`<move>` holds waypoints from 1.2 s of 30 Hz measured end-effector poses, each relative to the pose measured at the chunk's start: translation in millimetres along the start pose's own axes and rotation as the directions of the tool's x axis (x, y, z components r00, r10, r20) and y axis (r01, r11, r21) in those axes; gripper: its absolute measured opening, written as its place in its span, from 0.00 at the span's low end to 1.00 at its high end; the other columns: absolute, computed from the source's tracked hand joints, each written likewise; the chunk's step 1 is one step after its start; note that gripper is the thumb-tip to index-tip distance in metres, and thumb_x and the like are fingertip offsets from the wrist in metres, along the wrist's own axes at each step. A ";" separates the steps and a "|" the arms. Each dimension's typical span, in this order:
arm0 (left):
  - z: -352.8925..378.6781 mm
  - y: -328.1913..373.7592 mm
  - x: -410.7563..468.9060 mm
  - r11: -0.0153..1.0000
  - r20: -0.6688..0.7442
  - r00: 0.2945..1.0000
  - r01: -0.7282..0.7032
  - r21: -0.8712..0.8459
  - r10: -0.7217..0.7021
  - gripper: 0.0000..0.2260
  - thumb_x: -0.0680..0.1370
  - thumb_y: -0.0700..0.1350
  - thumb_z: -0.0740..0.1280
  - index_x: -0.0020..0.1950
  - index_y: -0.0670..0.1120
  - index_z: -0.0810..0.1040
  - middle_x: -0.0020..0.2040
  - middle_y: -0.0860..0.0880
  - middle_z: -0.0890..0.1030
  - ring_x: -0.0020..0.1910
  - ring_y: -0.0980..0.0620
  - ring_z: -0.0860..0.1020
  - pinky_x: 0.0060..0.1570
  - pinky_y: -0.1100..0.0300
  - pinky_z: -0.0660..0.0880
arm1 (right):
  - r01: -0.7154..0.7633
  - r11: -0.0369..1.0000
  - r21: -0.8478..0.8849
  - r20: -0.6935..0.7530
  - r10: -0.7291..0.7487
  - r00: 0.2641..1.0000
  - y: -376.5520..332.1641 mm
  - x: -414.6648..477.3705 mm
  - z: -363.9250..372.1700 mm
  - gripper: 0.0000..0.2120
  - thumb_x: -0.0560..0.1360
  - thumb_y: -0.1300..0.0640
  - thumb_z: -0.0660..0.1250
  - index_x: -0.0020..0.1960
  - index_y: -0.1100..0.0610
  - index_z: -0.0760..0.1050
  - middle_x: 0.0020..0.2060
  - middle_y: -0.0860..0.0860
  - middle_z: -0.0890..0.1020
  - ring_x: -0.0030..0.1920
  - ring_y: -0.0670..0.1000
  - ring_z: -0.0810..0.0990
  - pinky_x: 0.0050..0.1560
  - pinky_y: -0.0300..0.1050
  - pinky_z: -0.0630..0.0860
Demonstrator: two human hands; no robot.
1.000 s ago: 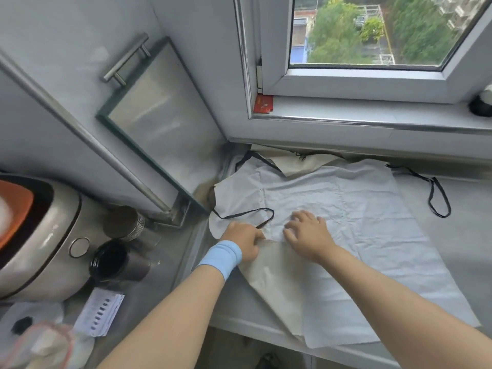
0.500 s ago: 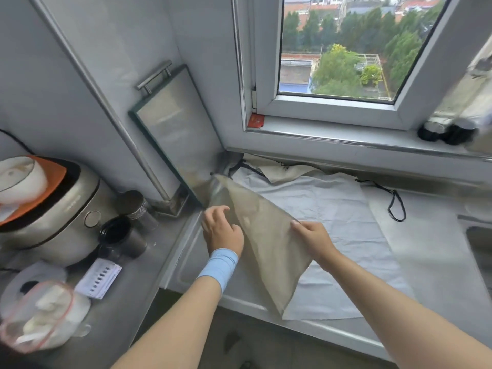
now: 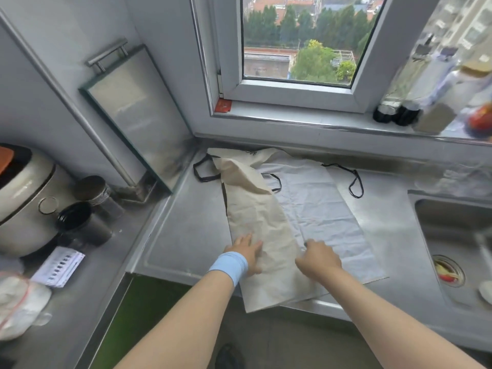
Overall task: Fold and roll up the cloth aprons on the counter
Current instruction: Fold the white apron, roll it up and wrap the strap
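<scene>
Stainless steel counter (image 3: 186, 235) fills a kitchen corner below a white-framed window (image 3: 300, 41). At the counter's centre lies a crumpled white cloth apron (image 3: 319, 209), spread flat, with a thin black strap loop (image 3: 355, 182) trailing from its 1 o'clock corner. A beige cloth apron (image 3: 255, 209), folded into a long narrow strip, lies on top of the white one along its 9 o'clock side, and its near end hangs over the counter's front edge at 6 o'clock.

The left hand (image 3: 249, 253), with a pale blue wristband (image 3: 230, 266) behind it, rests flat on the beige strip's 9 o'clock edge, fingers straight and slightly spread. The right hand (image 3: 318, 258) sits at the strip's 3 o'clock edge with its fingers curled under; whether they pinch the cloth I cannot tell.

At 3 o'clock of the aprons is a steel sink (image 3: 452, 225). At 9 o'clock stand a white rice cooker (image 3: 24, 198) and dark round jars (image 3: 80, 222). A rectangular metal tray with a bar handle (image 3: 138, 115) leans against the wall at 10 o'clock.
</scene>
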State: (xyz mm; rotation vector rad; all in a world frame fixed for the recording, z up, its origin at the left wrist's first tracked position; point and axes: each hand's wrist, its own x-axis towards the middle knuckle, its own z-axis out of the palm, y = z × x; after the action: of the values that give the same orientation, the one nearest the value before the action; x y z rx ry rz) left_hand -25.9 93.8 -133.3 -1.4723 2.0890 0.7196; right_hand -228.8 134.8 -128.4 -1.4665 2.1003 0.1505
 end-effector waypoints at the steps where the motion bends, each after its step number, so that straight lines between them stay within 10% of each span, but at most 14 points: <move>1: 4.0 -2.2 -0.3 0.998 0.044 0.999 -0.011 0.063 0.008 0.35 0.76 0.55 0.66 0.78 0.57 0.51 0.80 0.48 0.42 0.78 0.44 0.43 0.73 0.43 0.55 | 0.080 0.992 -0.094 -0.070 -0.087 0.994 -3.4 1.2 3.6 0.23 0.71 0.51 0.61 0.65 0.50 0.70 0.63 0.54 0.74 0.65 0.58 0.72 0.56 0.49 0.71; 5: 3.4 -16.9 -3.2 0.990 0.058 0.997 -0.063 0.124 0.057 0.30 0.75 0.55 0.66 0.75 0.63 0.59 0.79 0.50 0.47 0.78 0.46 0.48 0.73 0.45 0.57 | 0.477 0.842 -0.253 -0.004 -0.494 0.870 -14.8 9.9 19.4 0.37 0.73 0.53 0.60 0.79 0.45 0.51 0.80 0.50 0.46 0.79 0.53 0.46 0.75 0.55 0.53; 8: -13.5 -27.8 -3.1 0.992 0.061 0.994 -0.093 0.089 0.087 0.22 0.75 0.56 0.65 0.69 0.62 0.70 0.76 0.54 0.58 0.74 0.49 0.59 0.71 0.50 0.61 | 0.514 0.795 -0.321 0.114 -0.507 0.855 -21.5 17.5 26.9 0.31 0.73 0.51 0.57 0.76 0.46 0.58 0.74 0.49 0.66 0.74 0.54 0.64 0.72 0.54 0.57; 11: -33.9 -39.3 3.3 0.991 0.072 0.996 -0.051 -0.122 0.060 0.18 0.76 0.52 0.66 0.66 0.57 0.75 0.68 0.53 0.72 0.65 0.50 0.73 0.65 0.56 0.69 | 0.498 0.739 -0.454 0.013 -0.554 0.833 -39.5 19.0 19.4 0.14 0.75 0.51 0.55 0.51 0.51 0.78 0.47 0.51 0.83 0.48 0.55 0.81 0.57 0.49 0.67; 24: -148.8 -146.9 96.0 0.899 -0.274 0.943 0.056 -0.434 -0.191 0.11 0.77 0.46 0.60 0.55 0.56 0.78 0.57 0.53 0.80 0.54 0.49 0.78 0.56 0.56 0.75 | 0.412 0.911 0.024 -0.266 -0.391 0.881 -201.1 159.0 -73.0 0.17 0.78 0.58 0.59 0.64 0.50 0.78 0.62 0.51 0.80 0.62 0.57 0.77 0.57 0.49 0.73; 29: -176.4 -181.4 139.3 0.783 -0.168 0.945 0.123 -0.610 -0.280 0.08 0.77 0.45 0.63 0.54 0.50 0.79 0.54 0.50 0.82 0.51 0.48 0.80 0.55 0.58 0.75 | 0.407 0.913 0.002 -0.210 -0.397 0.893 -267.0 214.6 -81.4 0.18 0.78 0.50 0.62 0.67 0.50 0.75 0.61 0.50 0.81 0.64 0.55 0.75 0.61 0.48 0.72; 36: -178.8 -193.7 178.6 0.646 0.050 0.980 0.166 -0.745 -0.194 0.06 0.73 0.48 0.68 0.43 0.46 0.79 0.40 0.45 0.84 0.43 0.45 0.84 0.52 0.50 0.81 | 0.227 0.965 -0.133 -0.058 -0.236 0.970 -314.7 257.4 -68.8 0.16 0.74 0.44 0.62 0.37 0.54 0.78 0.33 0.48 0.79 0.43 0.56 0.77 0.55 0.49 0.70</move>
State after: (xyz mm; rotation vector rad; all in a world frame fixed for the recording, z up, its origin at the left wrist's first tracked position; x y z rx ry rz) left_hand 88.3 -203.2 -143.8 -2.0798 1.6714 1.6146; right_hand -35.8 -229.6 -131.5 -1.8055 1.9872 0.1424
